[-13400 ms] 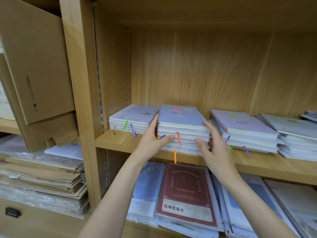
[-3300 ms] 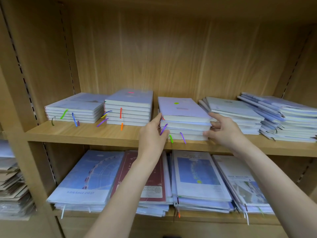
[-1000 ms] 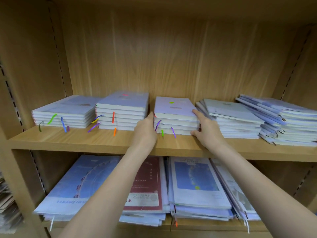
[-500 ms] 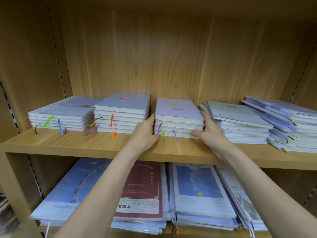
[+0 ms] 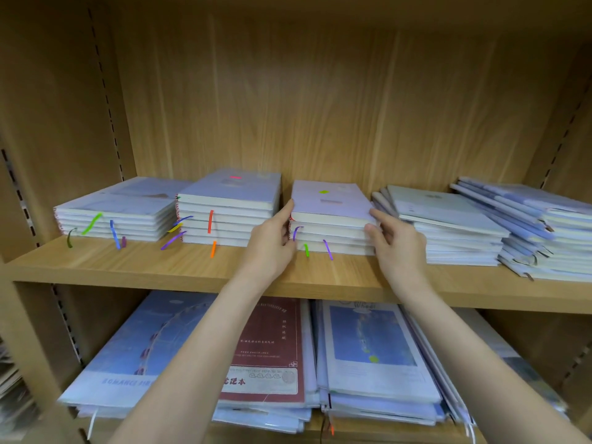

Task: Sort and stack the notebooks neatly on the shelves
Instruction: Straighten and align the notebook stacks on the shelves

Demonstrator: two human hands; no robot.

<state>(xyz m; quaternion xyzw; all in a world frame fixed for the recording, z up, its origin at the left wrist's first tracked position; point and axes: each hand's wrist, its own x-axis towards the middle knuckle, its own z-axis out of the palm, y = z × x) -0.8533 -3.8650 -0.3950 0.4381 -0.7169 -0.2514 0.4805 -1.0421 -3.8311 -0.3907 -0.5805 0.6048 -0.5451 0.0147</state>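
A wooden bookcase (image 5: 320, 91) is seen from close range, its upper shelf (image 5: 134, 267) lined with five stacks of pale lilac notebooks and its lower shelf (image 5: 368, 432) filled with larger flat books. On the lower shelf, a wide blue-covered book (image 5: 134, 354) is laid at the left, a dark red notebook (image 5: 272, 341) with white lettering beside it, and a blue-and-white stack (image 5: 374, 357) to the right. On the upper shelf, a leaning stack (image 5: 551, 229) is spread untidily at the far right, with a neater stack (image 5: 455, 225) just beside it. At the far left a low stack (image 5: 118, 206) is set with green and blue ribbon markers hanging from its front, and next to it stands a squared stack (image 5: 230, 206) topped by a pink mark and trailing orange and purple ribbons. The middle stack (image 5: 330, 213), marked with a green dot on its top cover, is gripped from both sides near the shelf's front edge: the left hand (image 5: 272, 241) is pressed against its left edge with the thumb raised to the top cover, and the right hand (image 5: 397, 245) is closed on its right front corner, fingers curled round the side. A green ribbon (image 5: 306, 249) and a purple ribbon (image 5: 328, 249) are left hanging from the gripped stack's front.
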